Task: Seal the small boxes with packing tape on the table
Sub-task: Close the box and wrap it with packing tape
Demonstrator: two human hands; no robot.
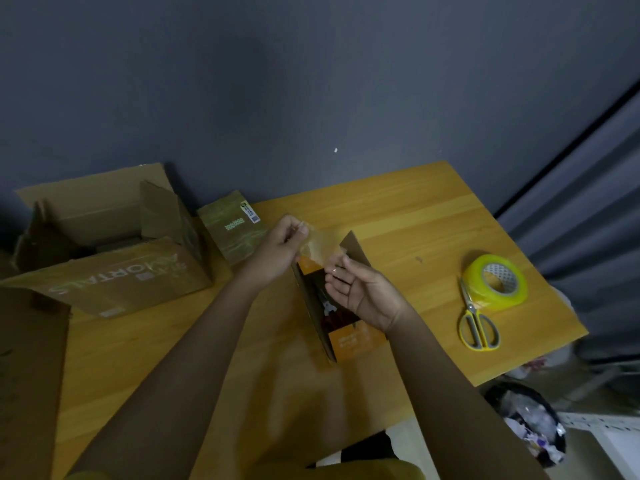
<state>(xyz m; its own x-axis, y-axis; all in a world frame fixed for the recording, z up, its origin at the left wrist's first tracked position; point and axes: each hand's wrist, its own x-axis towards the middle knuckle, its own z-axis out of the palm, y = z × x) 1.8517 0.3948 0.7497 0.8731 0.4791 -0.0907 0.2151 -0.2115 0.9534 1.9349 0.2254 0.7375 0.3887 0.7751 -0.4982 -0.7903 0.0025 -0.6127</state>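
Observation:
A small orange and black box [341, 327] stands on the wooden table [398, 216], one brown flap raised at its far end. Just above that end, a clear strip of packing tape [320, 245] hangs in the air. My left hand [277, 251] pinches the strip's far edge between thumb and fingers. My right hand [363, 294] is palm up over the box, its fingertips at the strip's near edge. The yellow-green tape roll [495, 282] lies on the table to the right, away from both hands.
Yellow-handled scissors [476, 322] lie beside the roll near the table's right edge. A large open cardboard carton [114, 268] fills the left side, a sealed small box [232, 228] behind it. A full waste bin [533, 424] stands on the floor at lower right.

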